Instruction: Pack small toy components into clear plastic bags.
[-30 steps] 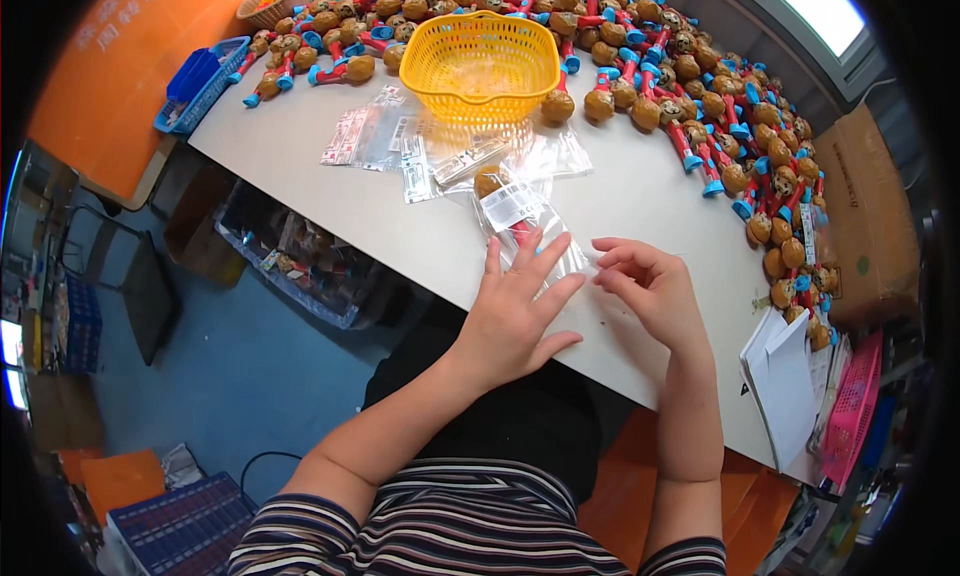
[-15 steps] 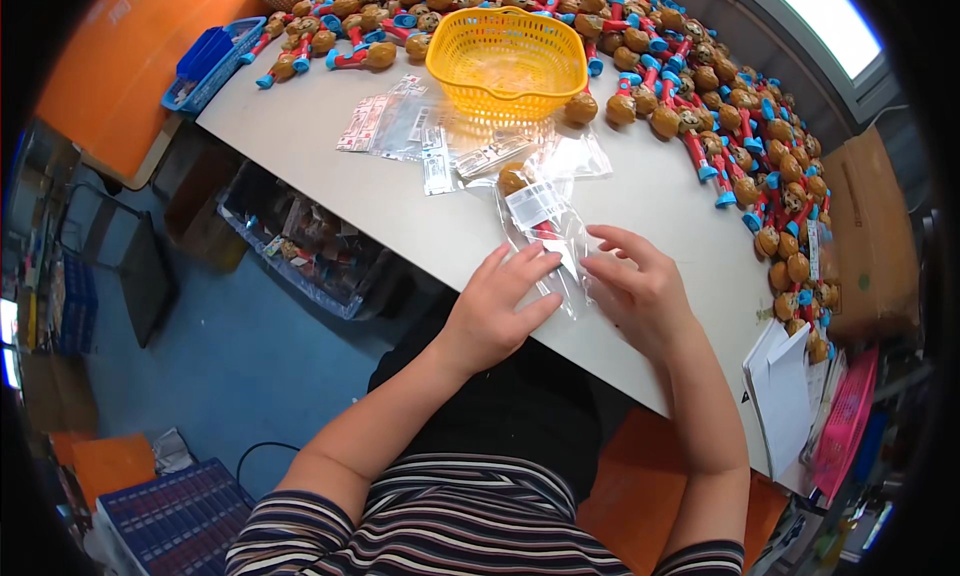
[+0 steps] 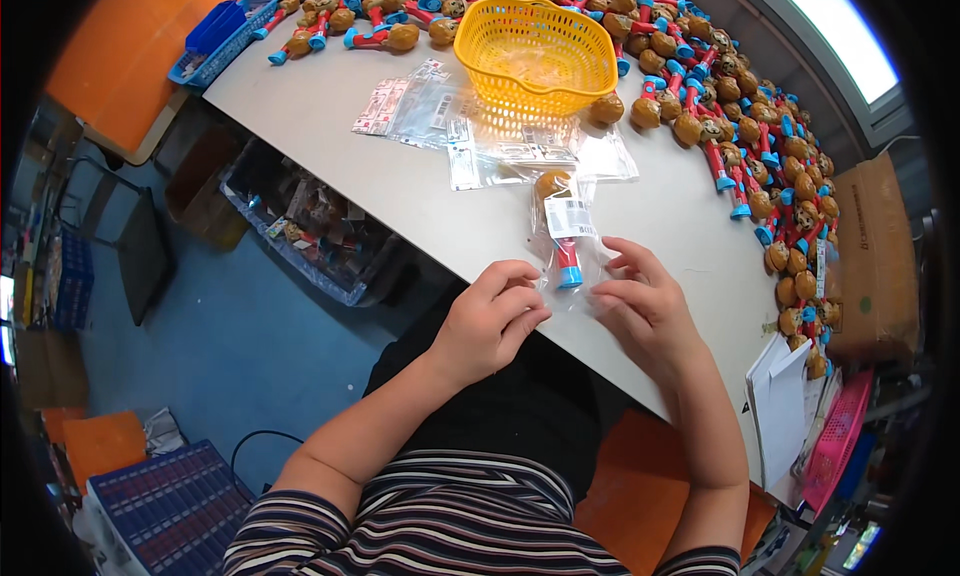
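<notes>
A toy with a red and blue handle (image 3: 569,266) and a round brown head lies inside a clear plastic bag (image 3: 545,246) on the table. The bag carries a white label (image 3: 568,218) with a barcode. At its near left edge, my left hand (image 3: 490,318) has thumb and fingers closed on the plastic. My right hand (image 3: 648,301) is beside the bag's right edge, fingers curved and apart, the fingertips touching or very near the film. Beyond the toy lie flat clear bags (image 3: 480,166) with printed labels.
A yellow basket (image 3: 535,94) stands past the bags. Many similar toys (image 3: 790,176) are heaped along the table's far and right sides. A blue basket (image 3: 215,61) sits at the far left corner; papers (image 3: 778,406) lie at the right. Below the left edge is a bin (image 3: 300,221) of bagged items.
The bagged toy now lies straighter, its blue handle end showing between my hands. My left fingers have drawn together on the bag's near edge. The view has shifted slightly.
</notes>
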Demonstrator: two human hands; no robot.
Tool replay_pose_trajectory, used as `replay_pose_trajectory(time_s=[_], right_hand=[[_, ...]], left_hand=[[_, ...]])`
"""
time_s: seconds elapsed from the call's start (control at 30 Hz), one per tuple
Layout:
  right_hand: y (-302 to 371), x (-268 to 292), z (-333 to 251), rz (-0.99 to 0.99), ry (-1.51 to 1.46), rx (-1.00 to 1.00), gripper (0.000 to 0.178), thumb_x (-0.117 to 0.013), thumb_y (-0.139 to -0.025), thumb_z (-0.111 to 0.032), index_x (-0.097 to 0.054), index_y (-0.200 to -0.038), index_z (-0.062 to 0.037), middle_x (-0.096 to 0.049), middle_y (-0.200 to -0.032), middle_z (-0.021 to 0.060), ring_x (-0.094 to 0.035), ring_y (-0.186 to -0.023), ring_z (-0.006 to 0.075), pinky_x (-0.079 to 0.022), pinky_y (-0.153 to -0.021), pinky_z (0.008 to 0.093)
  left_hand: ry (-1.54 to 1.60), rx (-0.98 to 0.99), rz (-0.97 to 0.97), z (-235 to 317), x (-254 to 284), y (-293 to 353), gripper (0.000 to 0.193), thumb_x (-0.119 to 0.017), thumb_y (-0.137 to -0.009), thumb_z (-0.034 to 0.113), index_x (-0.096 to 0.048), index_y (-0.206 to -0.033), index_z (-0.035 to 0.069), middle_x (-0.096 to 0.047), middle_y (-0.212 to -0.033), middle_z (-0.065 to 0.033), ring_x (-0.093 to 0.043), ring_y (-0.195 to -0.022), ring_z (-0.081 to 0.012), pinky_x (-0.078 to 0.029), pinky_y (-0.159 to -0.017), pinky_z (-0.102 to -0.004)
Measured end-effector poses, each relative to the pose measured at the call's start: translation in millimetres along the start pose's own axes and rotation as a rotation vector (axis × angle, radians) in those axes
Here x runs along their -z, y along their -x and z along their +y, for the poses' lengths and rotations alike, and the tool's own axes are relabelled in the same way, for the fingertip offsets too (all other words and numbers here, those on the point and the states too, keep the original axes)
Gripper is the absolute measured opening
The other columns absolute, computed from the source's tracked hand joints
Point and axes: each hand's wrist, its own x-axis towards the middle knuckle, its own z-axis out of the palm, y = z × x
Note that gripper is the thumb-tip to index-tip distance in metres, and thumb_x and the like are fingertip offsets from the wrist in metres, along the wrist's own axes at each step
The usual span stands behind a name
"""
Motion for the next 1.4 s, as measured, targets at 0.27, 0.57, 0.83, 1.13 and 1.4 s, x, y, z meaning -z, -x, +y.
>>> replay_pose_trajectory(time_s=[0.27, 0.57, 0.83, 1.13, 1.4], right_hand=[[0, 11, -6, -0.062, -0.629, -0.671, 0.012, -0.071, -0.087, -0.010, -0.073, -0.088, 0.0010, -0.061, -0.120, 0.0090, -0.055, -0.074, 0.0074, -0.045, -0.060, 0.0229], [1, 14, -2, -0.036, -0.765, -0.752, 0.015, -0.072, -0.086, -0.010, -0.067, -0.076, -0.0002, -0.068, -0.109, 0.0125, -0.056, -0.063, 0.0070, -0.046, -0.056, 0.0208], [-5, 3, -8, 0.133, -0.984, -0.829, 0.013, -0.066, -0.092, -0.008, -0.054, -0.095, -0.0028, -0.070, -0.101, 0.0142, -0.068, -0.073, 0.0130, -0.055, -0.061, 0.0221], [-14, 0, -31, 0.260, -1.016, -0.931, 0.028, -0.066, -0.091, -0.002, -0.052, -0.115, -0.0010, -0.070, -0.091, 0.0123, -0.069, -0.080, 0.0150, -0.058, -0.072, 0.0258], [0, -4, -7, 0.115, -0.943, -0.800, 0.043, -0.070, -0.086, 0.001, -0.048, -0.123, -0.0003, -0.070, -0.095, 0.0113, -0.070, -0.085, 0.0164, -0.058, -0.075, 0.0284]], left_hand=[[0.425, 0.520, -0.038, 14, -1, -12, 0.011, -0.065, -0.093, 0.006, -0.060, -0.088, -0.003, -0.062, -0.099, -0.0085, -0.060, -0.076, -0.0082, -0.050, -0.068, -0.0222], [0.336, 0.582, -0.065, 13, 0, -22, 0.013, -0.065, -0.093, 0.008, -0.061, -0.086, -0.002, -0.062, -0.073, -0.0005, -0.056, -0.065, -0.0029, -0.046, -0.059, -0.0181], [0.401, 0.645, -0.044, 10, -4, -19, 0.016, -0.069, -0.093, 0.013, -0.061, -0.087, 0.000, -0.063, -0.072, -0.0002, -0.056, -0.063, -0.0032, -0.045, -0.058, -0.0176], [0.476, 0.656, -0.043, 7, -3, -15, 0.016, -0.068, -0.093, 0.010, -0.056, -0.088, 0.002, -0.061, -0.072, -0.0004, -0.056, -0.062, -0.0036, -0.046, -0.056, -0.0177], [0.620, 0.792, -0.044, 3, 10, -24, 0.026, -0.069, -0.092, 0.010, -0.050, -0.106, -0.001, -0.063, -0.081, -0.0067, -0.063, -0.067, -0.0093, -0.051, -0.059, -0.0207]])
